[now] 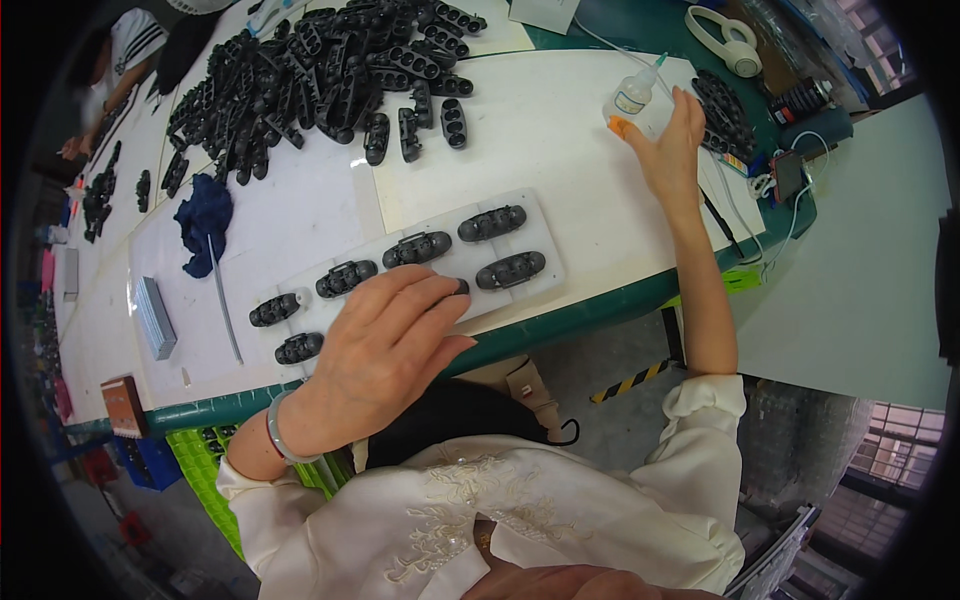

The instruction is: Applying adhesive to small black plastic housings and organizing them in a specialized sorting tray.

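Note:
A white block fixture [545, 215] lies near the table's front edge, carrying several black oblong parts with rounded bumps, such as this black part [511, 269]. My left hand [385, 360] rests over the front of the fixture, its fingers stretched out and thumb apart. Under its fingertips another black part [460, 287] is mostly hidden. Farther off at the right, my right hand [668, 150] is open beside a small clear squeeze bottle [632, 95] with a green needle tip. An orange cover [619, 126] sits on that thumb. The fingers and thumb do not close on the bottle.
A large heap of black parts [310, 80] fills the back of the table. At left lie a dark blue cloth [203, 220], a thin rod [225, 310] and a grey metal block [156, 318]. White headphones [735, 45] and cables stand at back right. Another person's hand [75, 147] is far left.

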### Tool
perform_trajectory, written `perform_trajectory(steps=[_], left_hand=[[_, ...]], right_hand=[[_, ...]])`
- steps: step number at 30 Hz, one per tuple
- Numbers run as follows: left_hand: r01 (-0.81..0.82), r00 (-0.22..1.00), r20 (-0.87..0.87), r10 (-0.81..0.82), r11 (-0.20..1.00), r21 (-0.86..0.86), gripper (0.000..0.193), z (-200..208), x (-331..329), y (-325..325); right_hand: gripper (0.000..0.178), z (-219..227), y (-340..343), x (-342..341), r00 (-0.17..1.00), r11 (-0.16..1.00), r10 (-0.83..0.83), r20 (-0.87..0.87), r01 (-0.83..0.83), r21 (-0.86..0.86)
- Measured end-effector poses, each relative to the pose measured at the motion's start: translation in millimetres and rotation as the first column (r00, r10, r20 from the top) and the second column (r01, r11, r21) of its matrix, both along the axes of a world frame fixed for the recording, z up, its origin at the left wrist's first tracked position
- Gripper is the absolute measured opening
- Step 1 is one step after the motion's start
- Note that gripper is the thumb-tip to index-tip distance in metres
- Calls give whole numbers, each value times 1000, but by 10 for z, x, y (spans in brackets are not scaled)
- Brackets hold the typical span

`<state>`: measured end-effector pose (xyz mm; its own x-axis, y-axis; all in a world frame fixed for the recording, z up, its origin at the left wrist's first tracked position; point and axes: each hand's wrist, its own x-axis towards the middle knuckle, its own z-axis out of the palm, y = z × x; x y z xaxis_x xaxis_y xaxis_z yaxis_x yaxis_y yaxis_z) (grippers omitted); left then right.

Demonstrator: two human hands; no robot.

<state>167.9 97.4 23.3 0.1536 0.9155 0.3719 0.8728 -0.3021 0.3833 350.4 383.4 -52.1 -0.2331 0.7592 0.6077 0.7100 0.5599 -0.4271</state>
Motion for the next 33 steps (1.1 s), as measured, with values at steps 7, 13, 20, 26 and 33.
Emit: perform_trajectory(steps=[7,13,20,26,33], left_hand=[[-244,970,6,244,970,20,31,172,-417,-378],[-583,813,75,578,808,84,17,209,-860,-877],[-640,728,384,567,763,86,9,-163,-1511,-813],[-653,680,503,533,752,86,15,-439,-1990,-695],[-658,728,403,555,730,183,13,-432,-1962,-836]], right_hand=[[48,204,454,75,978,921,196,-79,-211,-328],[42,1011,-5,139,591,740,518,-618,-672,-22],[61,561,-1260,63,435,519,182,-882,-804,-290],[54,281,-1577,-308,238,125,-187,-953,-957,-263],[47,436,-1897,-907,158,236,-260,-952,-946,-222]])
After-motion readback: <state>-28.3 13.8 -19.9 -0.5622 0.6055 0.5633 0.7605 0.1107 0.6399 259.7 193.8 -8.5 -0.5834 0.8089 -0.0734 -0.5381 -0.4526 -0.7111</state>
